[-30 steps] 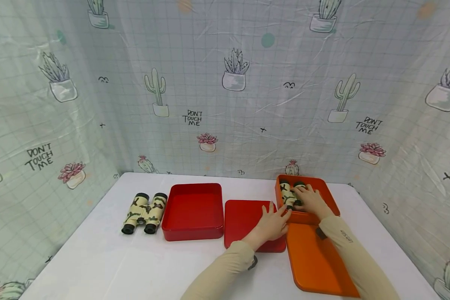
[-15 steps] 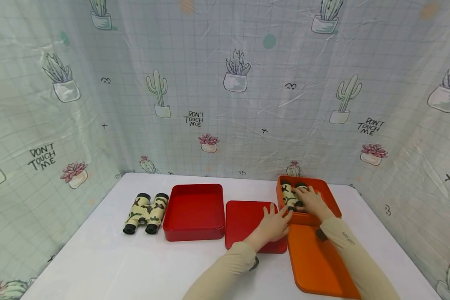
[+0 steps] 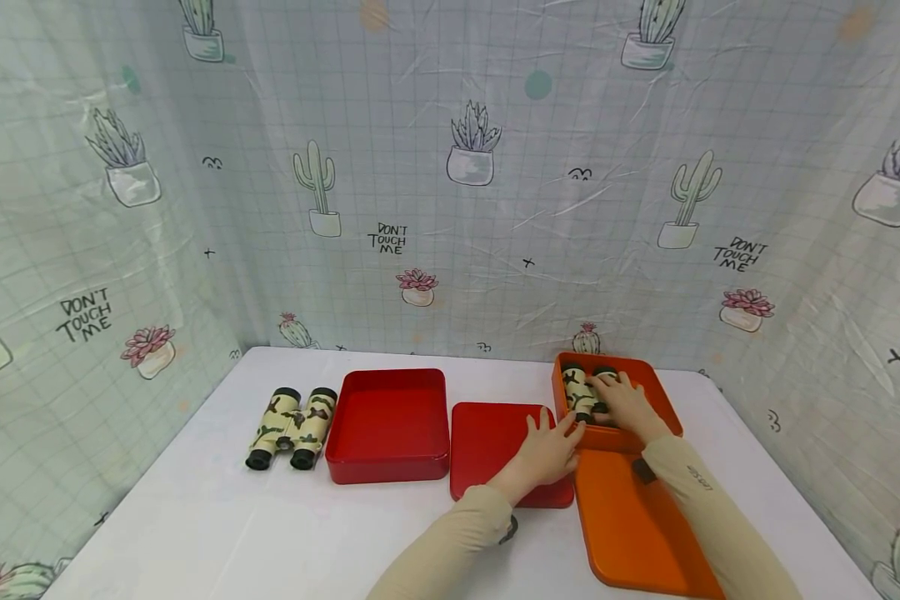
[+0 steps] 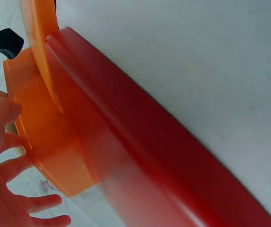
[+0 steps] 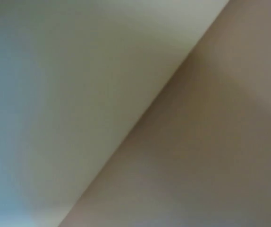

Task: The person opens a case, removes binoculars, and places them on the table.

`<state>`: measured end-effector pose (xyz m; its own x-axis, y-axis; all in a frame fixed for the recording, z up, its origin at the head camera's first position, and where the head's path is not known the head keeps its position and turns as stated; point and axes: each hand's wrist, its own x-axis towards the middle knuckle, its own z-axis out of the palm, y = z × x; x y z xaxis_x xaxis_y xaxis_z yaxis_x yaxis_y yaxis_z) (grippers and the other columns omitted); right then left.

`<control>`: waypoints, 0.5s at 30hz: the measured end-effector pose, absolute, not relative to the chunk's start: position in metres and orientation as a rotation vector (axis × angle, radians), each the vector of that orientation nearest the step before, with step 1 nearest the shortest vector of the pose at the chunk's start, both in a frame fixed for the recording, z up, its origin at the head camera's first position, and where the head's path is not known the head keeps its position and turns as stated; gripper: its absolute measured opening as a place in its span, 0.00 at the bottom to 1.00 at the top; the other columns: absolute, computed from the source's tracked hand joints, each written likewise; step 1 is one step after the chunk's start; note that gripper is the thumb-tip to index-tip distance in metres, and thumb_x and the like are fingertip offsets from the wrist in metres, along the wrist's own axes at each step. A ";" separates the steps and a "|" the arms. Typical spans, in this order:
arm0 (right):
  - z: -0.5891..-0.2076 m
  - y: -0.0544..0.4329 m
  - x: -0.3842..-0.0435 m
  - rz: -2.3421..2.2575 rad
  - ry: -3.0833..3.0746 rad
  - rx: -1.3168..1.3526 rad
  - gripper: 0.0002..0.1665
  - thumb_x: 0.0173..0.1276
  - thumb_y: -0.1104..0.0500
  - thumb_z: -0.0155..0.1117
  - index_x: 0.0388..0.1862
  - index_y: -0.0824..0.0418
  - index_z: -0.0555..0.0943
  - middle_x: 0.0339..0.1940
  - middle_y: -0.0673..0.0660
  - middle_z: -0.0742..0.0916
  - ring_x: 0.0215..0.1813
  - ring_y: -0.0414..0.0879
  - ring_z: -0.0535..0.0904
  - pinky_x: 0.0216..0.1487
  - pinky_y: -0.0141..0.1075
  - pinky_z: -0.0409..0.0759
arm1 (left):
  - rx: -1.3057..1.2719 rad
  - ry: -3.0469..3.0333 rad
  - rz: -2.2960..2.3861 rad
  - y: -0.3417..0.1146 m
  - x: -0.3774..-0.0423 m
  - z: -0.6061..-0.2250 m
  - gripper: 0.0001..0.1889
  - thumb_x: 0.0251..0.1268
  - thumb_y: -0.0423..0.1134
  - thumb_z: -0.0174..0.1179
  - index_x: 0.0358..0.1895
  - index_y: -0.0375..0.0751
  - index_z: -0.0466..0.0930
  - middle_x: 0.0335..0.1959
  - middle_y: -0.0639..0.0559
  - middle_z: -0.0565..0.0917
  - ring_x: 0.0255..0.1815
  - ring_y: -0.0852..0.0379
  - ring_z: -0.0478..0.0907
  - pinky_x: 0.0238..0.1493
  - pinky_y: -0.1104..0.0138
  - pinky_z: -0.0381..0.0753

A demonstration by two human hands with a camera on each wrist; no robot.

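Observation:
Camouflage-patterned binoculars [image 3: 579,393] lie in the open orange box [image 3: 656,396] at the back right of the table. My right hand [image 3: 627,405] reaches into this box and grips the right barrel, covering part of it. My left hand [image 3: 542,451] is above the red lid [image 3: 487,433], fingers spread, its fingertips at the box's front left corner. In the left wrist view, the fingers [image 4: 15,166] of that hand are beside the wall of the orange box [image 4: 50,156]. The right wrist view is filled by blurred sleeve and skin.
An open red box [image 3: 387,421] stands left of the red lid. Farther left, a second pair of camouflage binoculars [image 3: 291,427] lies on the white table [image 3: 285,533]. The orange lid [image 3: 630,525] lies in front of the orange box, under my right forearm. A cactus-print curtain [image 3: 450,208] surrounds the table.

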<state>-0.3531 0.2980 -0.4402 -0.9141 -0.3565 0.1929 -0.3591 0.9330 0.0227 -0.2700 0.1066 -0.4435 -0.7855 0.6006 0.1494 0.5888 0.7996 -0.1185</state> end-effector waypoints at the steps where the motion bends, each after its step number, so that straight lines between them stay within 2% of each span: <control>1: -0.439 0.298 -0.352 0.020 -2.896 0.540 0.38 0.50 0.50 0.68 0.59 0.61 0.68 0.55 0.65 0.76 0.50 0.64 0.67 0.42 0.64 0.70 | -0.937 -2.806 0.096 0.107 -0.270 -0.444 0.26 0.64 0.53 0.46 0.66 0.58 0.58 0.67 0.57 0.61 0.63 0.40 0.63 0.59 0.49 0.67; 15: -0.425 0.297 -0.347 0.033 -2.895 0.545 0.38 0.50 0.52 0.69 0.59 0.61 0.68 0.55 0.66 0.75 0.52 0.66 0.66 0.41 0.67 0.68 | -0.933 -2.825 0.105 0.107 -0.270 -0.446 0.27 0.64 0.54 0.45 0.66 0.58 0.57 0.68 0.56 0.59 0.63 0.40 0.63 0.60 0.50 0.66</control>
